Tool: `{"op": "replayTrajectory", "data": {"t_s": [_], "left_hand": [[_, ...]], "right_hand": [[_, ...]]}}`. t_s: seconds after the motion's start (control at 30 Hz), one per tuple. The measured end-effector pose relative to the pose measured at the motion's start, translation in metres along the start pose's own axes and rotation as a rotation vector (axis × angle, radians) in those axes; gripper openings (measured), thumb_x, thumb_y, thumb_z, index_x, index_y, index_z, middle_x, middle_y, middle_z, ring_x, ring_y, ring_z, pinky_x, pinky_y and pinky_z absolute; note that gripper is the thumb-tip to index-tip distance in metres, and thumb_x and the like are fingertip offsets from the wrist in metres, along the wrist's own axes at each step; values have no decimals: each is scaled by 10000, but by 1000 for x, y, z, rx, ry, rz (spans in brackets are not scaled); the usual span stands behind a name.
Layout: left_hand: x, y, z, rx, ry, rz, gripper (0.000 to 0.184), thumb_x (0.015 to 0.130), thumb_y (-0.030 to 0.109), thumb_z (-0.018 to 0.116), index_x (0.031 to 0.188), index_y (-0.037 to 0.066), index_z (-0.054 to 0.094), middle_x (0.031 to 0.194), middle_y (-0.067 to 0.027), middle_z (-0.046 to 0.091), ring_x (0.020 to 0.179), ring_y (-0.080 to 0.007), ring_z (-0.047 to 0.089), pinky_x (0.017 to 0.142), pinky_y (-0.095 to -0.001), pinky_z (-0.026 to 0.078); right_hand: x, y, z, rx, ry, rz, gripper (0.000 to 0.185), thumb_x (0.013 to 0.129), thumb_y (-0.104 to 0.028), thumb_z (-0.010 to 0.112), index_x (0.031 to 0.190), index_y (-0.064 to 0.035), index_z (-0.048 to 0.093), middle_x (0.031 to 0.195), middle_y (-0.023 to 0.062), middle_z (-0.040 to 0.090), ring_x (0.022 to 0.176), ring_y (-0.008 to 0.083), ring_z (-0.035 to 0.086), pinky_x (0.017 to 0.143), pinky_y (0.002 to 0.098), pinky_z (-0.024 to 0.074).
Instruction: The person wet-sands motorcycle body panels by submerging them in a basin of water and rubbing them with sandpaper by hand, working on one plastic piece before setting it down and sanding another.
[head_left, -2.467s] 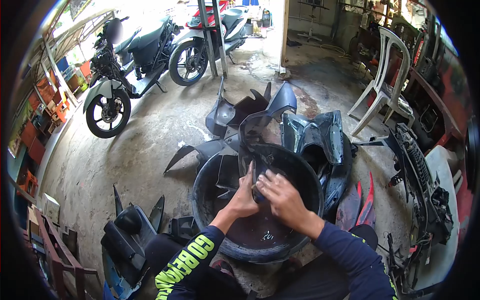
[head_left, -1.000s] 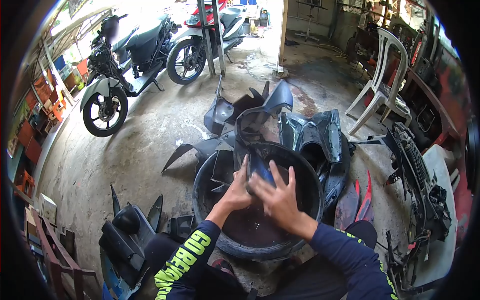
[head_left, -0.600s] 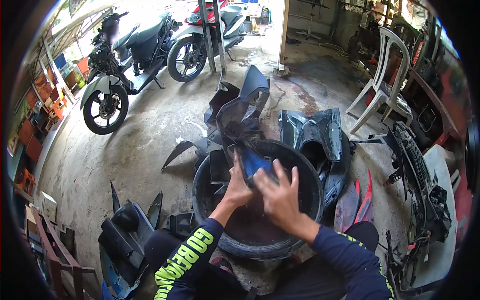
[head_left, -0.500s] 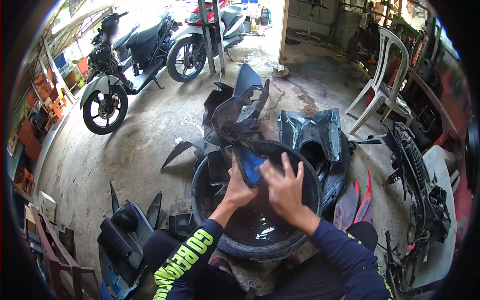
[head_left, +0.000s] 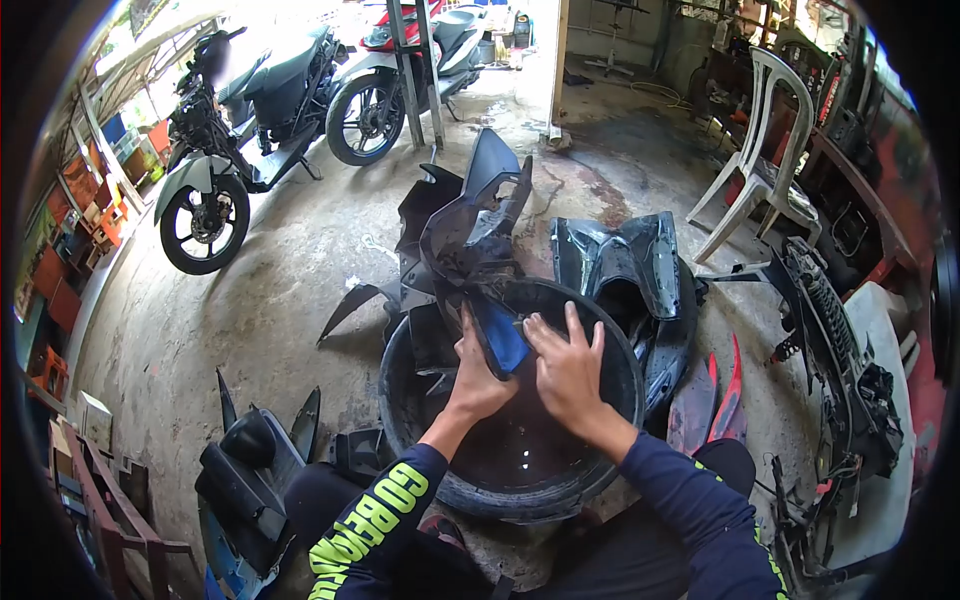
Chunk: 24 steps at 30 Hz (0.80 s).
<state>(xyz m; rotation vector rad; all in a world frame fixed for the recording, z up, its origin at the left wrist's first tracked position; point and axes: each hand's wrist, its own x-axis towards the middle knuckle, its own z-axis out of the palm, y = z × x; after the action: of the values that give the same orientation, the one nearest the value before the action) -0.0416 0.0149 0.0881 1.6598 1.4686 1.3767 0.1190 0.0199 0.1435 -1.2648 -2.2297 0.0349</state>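
Observation:
My left hand (head_left: 480, 378) grips the lower edge of a dark motorcycle fairing panel (head_left: 470, 235), thumb stretched up along it. The panel stands tilted over the rim of a round black tub (head_left: 392, 425), and its lower end has a blue face (head_left: 506, 340). My right hand (head_left: 572, 370) is at the right edge of this blue face. Its nearest fingers are pressed together there, while two others point up, spread apart. Whatever those pressed fingers may hold is too small to make out. Dark water (head_left: 530, 440) lies in the tub below both hands.
Dark fairing parts lie at left (head_left: 245, 480) and behind the tub (head_left: 615, 265). Red-edged panels (head_left: 712, 405) rest to its right. Farther right stand a motorcycle frame part (head_left: 840, 360) and a plastic chair (head_left: 770, 150). Two scooters, one partly stripped (head_left: 210, 190), one red-and-white (head_left: 385, 85), stand behind.
My right hand, blurred before, is now sharper and sits closer against the panel's edge. The left hand keeps its grip. The whole view has shifted slightly.

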Motion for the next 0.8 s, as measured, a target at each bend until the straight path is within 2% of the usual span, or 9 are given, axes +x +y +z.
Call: {"op": "replayTrajectory", "data": {"t_s": [0.13, 0.27, 0.33, 0.4, 0.43, 0.47, 0.6, 0.73, 0.8], "left_hand": [[3, 13, -6, -155, -14, 29, 1233, 625, 96, 758, 1524, -22, -79, 1224, -217, 516, 1151, -342, 484, 1072, -405, 339], [2, -3, -2, 106, -20, 40, 1219, 663, 142, 785, 1517, -42, -65, 1269, -221, 511, 1149, -338, 510, 1090, -411, 309], [1, 5, -5, 85, -22, 49, 1214, 658, 131, 770, 1511, -53, -74, 1301, -234, 497, 1147, -354, 510, 1088, -413, 313], [2, 19, -8, -112, -56, 23, 1218, 650, 126, 766, 1508, -59, -79, 1274, -244, 516, 1147, -368, 500, 1070, -414, 337], [2, -5, 0, 101, -11, 150, 1236, 659, 142, 794, 1507, -56, -82, 1225, -234, 553, 1148, -354, 509, 1050, -412, 362], [0, -6, -1, 101, -13, 153, 1236, 659, 142, 794, 1507, -56, -82, 1225, -234, 553, 1148, -354, 509, 1050, -412, 362], [2, -5, -2, 77, -15, 45, 1242, 647, 124, 787, 1519, -24, -85, 1219, -236, 540, 1141, -345, 514, 1035, -408, 381], [1, -3, -3, 143, -14, 8, 1247, 645, 111, 785, 1533, 15, -84, 1243, -226, 508, 1117, -329, 520, 1028, -395, 395], [5, 10, -10, -98, -25, 46, 1217, 622, 57, 719, 1532, 12, -88, 1253, -219, 508, 1144, -332, 513, 1035, -394, 388]], "right_hand": [[-32, -23, -8, 80, -28, -132, 476, 859, -66, 500, 1326, -104, 588, 1370, 98, 574, 1381, 440, 350, 1059, 721, 199], [-9, 1, 4, 32, -11, 53, 469, 861, -90, 520, 1323, -111, 599, 1384, 96, 566, 1416, 425, 312, 1071, 723, 155], [-26, -25, -6, 93, -46, -74, 458, 870, -73, 506, 1316, -102, 605, 1383, 94, 569, 1416, 432, 306, 1076, 717, 152], [-21, -16, -2, 94, -54, -97, 460, 879, -74, 482, 1327, -88, 590, 1397, 99, 554, 1413, 437, 306, 1078, 711, 166], [-9, -5, 3, 74, -58, -9, 466, 876, -83, 491, 1333, -85, 583, 1409, 102, 542, 1415, 435, 305, 1079, 707, 171], [-1, -1, 4, 53, -58, 75, 473, 872, -92, 499, 1339, -81, 576, 1421, 106, 530, 1416, 434, 304, 1081, 703, 177], [-31, -22, -4, 115, -83, -46, 496, 864, -67, 485, 1354, -90, 559, 1423, 84, 528, 1391, 442, 331, 1075, 712, 188], [-14, -1, 4, 77, -46, 76, 479, 860, -77, 502, 1332, -97, 585, 1426, 86, 529, 1426, 419, 296, 1075, 718, 160], [-29, -29, -8, 134, -47, -100, 477, 863, -76, 503, 1332, -104, 587, 1410, 97, 543, 1428, 415, 295, 1061, 732, 159]]}}
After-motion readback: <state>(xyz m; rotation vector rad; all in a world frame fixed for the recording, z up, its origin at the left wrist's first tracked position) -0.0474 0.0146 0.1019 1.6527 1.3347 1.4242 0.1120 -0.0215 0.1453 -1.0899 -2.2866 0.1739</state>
